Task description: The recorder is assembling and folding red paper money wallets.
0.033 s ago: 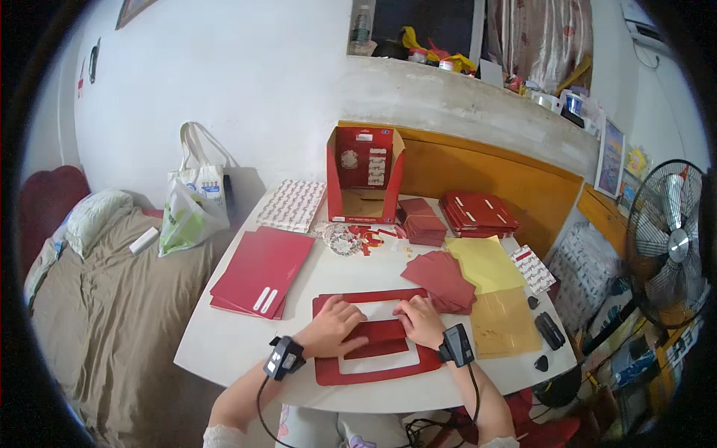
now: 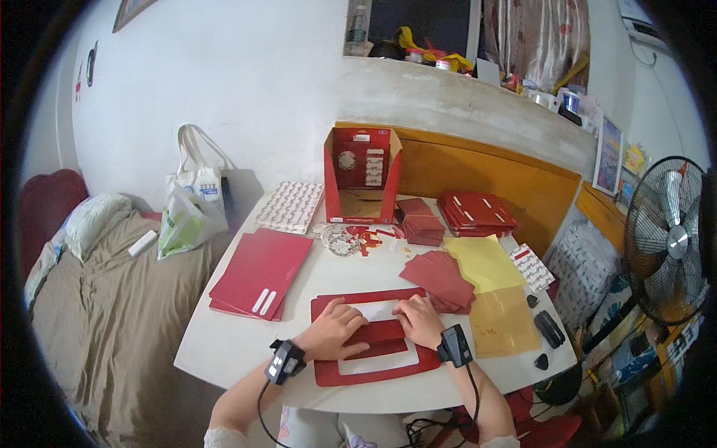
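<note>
On the table in front of me lies a red card sheet with rounded corners and a white rectangle inside its border. A narrower red folded piece lies across the middle of the white area. My left hand rests on the left part of the sheet. Its fingers are stretched toward the red piece and its thumb stands apart, with nothing visible held. At the upper right end of the red piece, my right hand has bent fingers against its edge. The spot under those fingertips is hidden.
Red folders lie left of the sheet; fanned red cards lie right, beside yellow sheets. Behind stand an open red display box, red card stacks and a patterned stack. A fan stands at right.
</note>
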Demonstrator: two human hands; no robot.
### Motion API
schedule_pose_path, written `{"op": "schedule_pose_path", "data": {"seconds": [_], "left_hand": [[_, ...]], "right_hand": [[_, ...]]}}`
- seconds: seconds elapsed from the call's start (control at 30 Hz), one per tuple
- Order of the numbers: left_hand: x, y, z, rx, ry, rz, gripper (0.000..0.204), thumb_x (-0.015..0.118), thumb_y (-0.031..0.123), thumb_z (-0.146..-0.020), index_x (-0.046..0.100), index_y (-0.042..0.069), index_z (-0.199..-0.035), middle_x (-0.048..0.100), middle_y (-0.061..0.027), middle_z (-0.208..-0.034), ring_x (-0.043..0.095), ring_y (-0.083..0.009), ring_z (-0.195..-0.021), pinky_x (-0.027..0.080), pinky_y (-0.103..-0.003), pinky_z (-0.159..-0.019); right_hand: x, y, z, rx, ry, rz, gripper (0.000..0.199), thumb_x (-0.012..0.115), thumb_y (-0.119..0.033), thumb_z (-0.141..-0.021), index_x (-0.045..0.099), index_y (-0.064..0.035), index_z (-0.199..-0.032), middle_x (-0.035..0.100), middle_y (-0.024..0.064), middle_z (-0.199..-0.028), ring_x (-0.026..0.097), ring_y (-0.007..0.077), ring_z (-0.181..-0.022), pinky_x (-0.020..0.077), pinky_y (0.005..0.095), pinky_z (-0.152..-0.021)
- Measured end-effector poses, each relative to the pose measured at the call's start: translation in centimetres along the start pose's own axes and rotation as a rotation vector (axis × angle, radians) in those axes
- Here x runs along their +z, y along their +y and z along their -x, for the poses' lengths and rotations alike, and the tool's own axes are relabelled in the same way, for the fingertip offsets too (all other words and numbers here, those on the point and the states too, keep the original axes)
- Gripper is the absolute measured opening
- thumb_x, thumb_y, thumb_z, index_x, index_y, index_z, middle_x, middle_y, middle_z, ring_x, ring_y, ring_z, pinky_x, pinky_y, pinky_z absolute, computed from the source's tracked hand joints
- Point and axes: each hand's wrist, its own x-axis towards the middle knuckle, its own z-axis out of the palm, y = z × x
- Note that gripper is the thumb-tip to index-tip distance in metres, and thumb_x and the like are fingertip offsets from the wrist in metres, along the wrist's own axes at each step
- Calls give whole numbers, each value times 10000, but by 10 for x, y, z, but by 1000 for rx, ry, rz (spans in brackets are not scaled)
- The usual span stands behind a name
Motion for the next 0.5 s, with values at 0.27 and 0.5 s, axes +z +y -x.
{"op": "schedule_pose_path", "data": {"seconds": [0.27, 0.5], "left_hand": [[0, 2, 2, 27, -107, -103, 227, 678, 169, -745, 543, 31, -865, 528, -112, -930, 555, -279, -887, 473, -384, -796], [13, 8, -1, 8, -162, -167, 199, 641, 140, -730, 564, 40, -883, 495, -106, -926, 540, -274, -873, 493, -384, -731]], "right_hand": [[-19, -38, 0, -278, -112, 239, 341, 721, -327, -758, 517, -64, -830, 535, 97, -850, 543, 262, -868, 422, 367, -760], [0, -49, -3, -220, -188, 290, 102, 567, -109, -774, 556, -50, -856, 566, 86, -854, 589, 248, -872, 467, 361, -769]]}}
